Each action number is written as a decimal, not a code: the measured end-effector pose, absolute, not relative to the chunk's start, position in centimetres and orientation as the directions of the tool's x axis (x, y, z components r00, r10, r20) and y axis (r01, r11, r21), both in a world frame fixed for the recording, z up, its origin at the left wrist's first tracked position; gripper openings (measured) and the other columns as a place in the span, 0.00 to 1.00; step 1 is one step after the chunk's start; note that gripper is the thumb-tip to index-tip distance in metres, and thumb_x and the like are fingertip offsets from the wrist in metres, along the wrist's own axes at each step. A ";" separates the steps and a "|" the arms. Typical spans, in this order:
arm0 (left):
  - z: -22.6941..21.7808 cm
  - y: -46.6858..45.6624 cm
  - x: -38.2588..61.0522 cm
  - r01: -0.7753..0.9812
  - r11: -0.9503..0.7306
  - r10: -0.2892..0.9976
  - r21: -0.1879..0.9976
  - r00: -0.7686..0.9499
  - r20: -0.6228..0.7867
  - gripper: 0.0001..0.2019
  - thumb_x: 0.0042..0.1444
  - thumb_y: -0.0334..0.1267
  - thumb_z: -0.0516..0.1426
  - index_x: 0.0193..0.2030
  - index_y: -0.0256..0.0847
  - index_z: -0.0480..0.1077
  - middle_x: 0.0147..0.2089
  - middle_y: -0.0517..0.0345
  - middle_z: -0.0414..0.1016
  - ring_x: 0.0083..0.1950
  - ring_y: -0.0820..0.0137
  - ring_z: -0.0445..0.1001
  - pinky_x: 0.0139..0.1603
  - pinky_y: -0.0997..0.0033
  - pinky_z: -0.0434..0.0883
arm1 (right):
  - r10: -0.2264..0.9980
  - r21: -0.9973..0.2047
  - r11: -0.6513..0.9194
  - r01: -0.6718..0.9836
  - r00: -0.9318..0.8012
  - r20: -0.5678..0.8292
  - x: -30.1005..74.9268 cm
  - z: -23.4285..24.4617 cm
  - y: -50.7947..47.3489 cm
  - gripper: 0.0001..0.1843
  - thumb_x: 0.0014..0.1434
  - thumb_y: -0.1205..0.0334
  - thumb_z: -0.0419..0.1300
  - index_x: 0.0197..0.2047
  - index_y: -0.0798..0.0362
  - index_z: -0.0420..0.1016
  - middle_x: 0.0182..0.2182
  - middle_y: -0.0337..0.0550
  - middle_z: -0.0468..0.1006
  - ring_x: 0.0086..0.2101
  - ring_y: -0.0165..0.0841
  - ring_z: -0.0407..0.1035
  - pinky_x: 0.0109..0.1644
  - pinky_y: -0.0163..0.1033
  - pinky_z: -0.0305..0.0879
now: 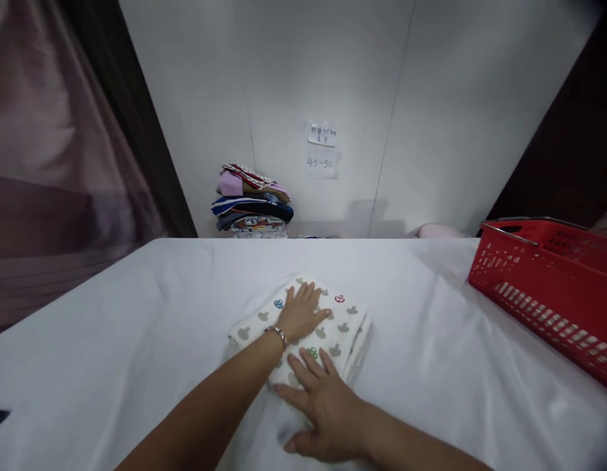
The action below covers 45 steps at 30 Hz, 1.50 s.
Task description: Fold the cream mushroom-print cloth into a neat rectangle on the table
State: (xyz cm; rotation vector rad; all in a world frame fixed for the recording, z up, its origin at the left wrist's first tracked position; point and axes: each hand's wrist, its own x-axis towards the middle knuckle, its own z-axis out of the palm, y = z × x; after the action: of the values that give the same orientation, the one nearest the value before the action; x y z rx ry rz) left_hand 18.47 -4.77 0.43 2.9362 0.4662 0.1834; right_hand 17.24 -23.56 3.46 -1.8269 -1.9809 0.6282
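Your left hand [301,313] lies flat, fingers apart, on the folded printed cloth [343,327] at the desk [137,327] centre. Your right hand [328,409] presses its near edge, fingers spread. Red basket [553,294] sits far right; open desk lies left.

Both forearms are bare; the left hand [302,313] wears a thin silver wrist bracelet [277,333].

The folded cloth [333,327] looks like soft matt cotton, cream with small printed shapes. The table cover [137,327] is smooth white fabric, lightly creased. The basket [553,288] is glossy red plastic lattice with a shiny metal rim. Paper notes [322,149] hang on a smooth matt wall [431,98]; a bracelet [277,332] glints metallic.
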 end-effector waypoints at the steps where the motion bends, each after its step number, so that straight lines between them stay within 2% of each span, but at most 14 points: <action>1: 0.6 -4.7 18.4 0.300 -0.935 0.325 0.189 0.938 0.118 0.32 0.59 0.58 0.41 0.65 0.43 0.52 0.69 0.52 0.45 0.69 0.59 0.39 0.66 0.50 0.37 | 0.997 -0.590 0.054 0.806 -0.072 -0.007 18.1 4.0 -23.6 0.33 0.54 0.44 0.57 0.62 0.44 0.58 0.63 0.50 0.54 0.61 0.50 0.47 0.62 0.60 0.35; 3: 1.2 -4.7 18.1 0.312 -0.923 0.355 0.225 0.916 0.186 0.26 0.59 0.54 0.44 0.60 0.45 0.59 0.67 0.55 0.52 0.68 0.61 0.46 0.65 0.53 0.42 | 0.997 -0.652 -0.021 0.758 0.064 0.042 20.7 5.2 -23.8 0.18 0.59 0.55 0.53 0.52 0.46 0.70 0.50 0.42 0.73 0.49 0.38 0.66 0.59 0.48 0.51; 4: 1.7 -5.0 18.0 0.315 -0.915 0.373 0.252 0.900 0.228 0.23 0.59 0.52 0.46 0.57 0.45 0.63 0.65 0.55 0.57 0.66 0.61 0.51 0.64 0.56 0.46 | 0.978 -0.679 -0.105 0.727 0.197 0.060 22.4 5.6 -24.0 0.15 0.59 0.61 0.51 0.47 0.47 0.73 0.42 0.41 0.77 0.43 0.34 0.70 0.54 0.42 0.58; 7: 3.1 -6.7 17.9 0.288 -0.887 0.403 0.361 0.865 0.298 0.16 0.59 0.48 0.48 0.46 0.43 0.68 0.50 0.55 0.72 0.53 0.65 0.66 0.54 0.65 0.60 | 0.760 -0.712 -0.384 0.587 0.640 0.117 28.1 6.0 -25.0 0.09 0.55 0.67 0.53 0.35 0.51 0.74 0.34 0.42 0.78 0.34 0.32 0.70 0.40 0.35 0.64; 9: 3.8 -8.6 18.1 0.266 -0.868 0.397 0.419 0.879 0.263 0.13 0.57 0.48 0.50 0.40 0.43 0.68 0.41 0.57 0.74 0.43 0.67 0.70 0.43 0.69 0.64 | 0.654 -0.781 -0.517 0.351 0.751 -0.096 31.0 5.3 -25.7 0.04 0.54 0.64 0.56 0.32 0.53 0.72 0.29 0.42 0.77 0.26 0.29 0.69 0.31 0.32 0.64; 12: 4.1 -11.7 18.9 0.302 -0.840 0.402 0.451 0.904 0.144 0.14 0.52 0.51 0.54 0.36 0.43 0.67 0.36 0.59 0.73 0.35 0.68 0.70 0.33 0.71 0.63 | 0.654 -0.811 -0.550 0.199 0.706 -0.270 33.0 3.7 -26.0 0.08 0.54 0.60 0.57 0.26 0.56 0.68 0.20 0.41 0.74 0.16 0.26 0.65 0.20 0.30 0.61; 16: 3.9 -13.8 20.3 0.372 -0.831 0.433 0.413 0.900 0.060 0.15 0.50 0.52 0.55 0.37 0.42 0.67 0.39 0.56 0.73 0.38 0.66 0.71 0.35 0.70 0.63 | 0.697 -0.860 -0.497 0.114 0.643 -0.318 33.1 2.2 -25.5 0.10 0.53 0.60 0.59 0.24 0.56 0.67 0.19 0.39 0.74 0.15 0.25 0.65 0.16 0.28 0.58; 20: 3.9 -13.9 21.4 0.428 -0.826 0.463 0.366 0.886 0.009 0.11 0.51 0.45 0.53 0.38 0.42 0.68 0.41 0.53 0.74 0.41 0.63 0.72 0.37 0.69 0.63 | 0.694 -0.890 -0.454 0.029 0.638 -0.334 33.2 1.7 -25.3 0.09 0.53 0.61 0.59 0.25 0.56 0.67 0.18 0.38 0.74 0.13 0.25 0.63 0.14 0.28 0.54; 25: 4.3 -13.6 21.7 0.439 -0.828 0.465 0.348 0.885 -0.011 0.06 0.51 0.36 0.51 0.31 0.41 0.68 0.35 0.54 0.75 0.38 0.64 0.72 0.32 0.70 0.62 | 0.691 -0.923 -0.382 -0.047 0.648 -0.319 33.6 1.6 -25.2 0.07 0.50 0.66 0.60 0.24 0.55 0.65 0.15 0.36 0.72 0.13 0.23 0.62 0.13 0.27 0.50; 30: 4.7 -13.7 21.3 0.395 -0.833 0.424 0.387 0.906 -0.013 0.06 0.53 0.35 0.49 0.32 0.42 0.68 0.33 0.57 0.75 0.35 0.68 0.72 0.30 0.73 0.61 | 0.646 -0.959 -0.281 -0.043 0.730 -0.222 33.5 1.0 -24.5 0.06 0.48 0.69 0.58 0.24 0.53 0.63 0.11 0.31 0.67 0.14 0.23 0.61 0.15 0.26 0.48; 34: 4.3 -14.5 21.0 0.339 -0.877 0.360 0.341 0.933 0.000 0.06 0.53 0.36 0.50 0.33 0.42 0.68 0.35 0.56 0.75 0.37 0.67 0.73 0.34 0.72 0.63 | 0.630 -0.963 -0.262 -0.068 0.743 -0.225 33.3 0.3 -24.1 0.05 0.47 0.70 0.56 0.24 0.53 0.62 0.11 0.32 0.67 0.13 0.24 0.62 0.15 0.26 0.50; 38: 3.8 -15.1 20.7 0.327 -0.893 0.350 0.308 0.937 0.020 0.10 0.54 0.43 0.51 0.38 0.41 0.68 0.41 0.52 0.74 0.42 0.63 0.73 0.38 0.68 0.65 | 0.655 -0.960 -0.259 -0.106 0.712 -0.255 33.2 0.7 -24.4 0.04 0.47 0.69 0.56 0.26 0.53 0.62 0.14 0.35 0.70 0.17 0.27 0.67 0.17 0.27 0.57; 42: 3.6 -15.6 20.3 0.327 -0.895 0.348 0.304 0.937 0.016 0.18 0.52 0.49 0.53 0.46 0.41 0.67 0.46 0.50 0.73 0.46 0.60 0.72 0.42 0.65 0.66 | 0.698 -0.968 -0.232 -0.096 0.677 -0.235 32.9 1.6 -24.8 0.07 0.53 0.59 0.55 0.33 0.53 0.65 0.20 0.36 0.72 0.20 0.28 0.69 0.20 0.29 0.64; 45: 4.0 -16.0 19.8 0.338 -0.902 0.348 0.269 0.937 -0.011 0.21 0.49 0.48 0.55 0.48 0.41 0.66 0.48 0.50 0.71 0.48 0.59 0.70 0.45 0.65 0.66 | 0.689 -0.969 -0.239 -0.060 0.693 -0.213 32.7 1.8 -24.7 0.11 0.53 0.56 0.56 0.37 0.53 0.66 0.20 0.35 0.71 0.18 0.27 0.67 0.18 0.30 0.62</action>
State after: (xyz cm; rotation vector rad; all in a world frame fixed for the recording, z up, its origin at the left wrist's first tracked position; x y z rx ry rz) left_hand 19.83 -15.96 3.95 2.8253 0.5103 0.0540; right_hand 32.71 -24.73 1.84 -1.6787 -0.5132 0.7595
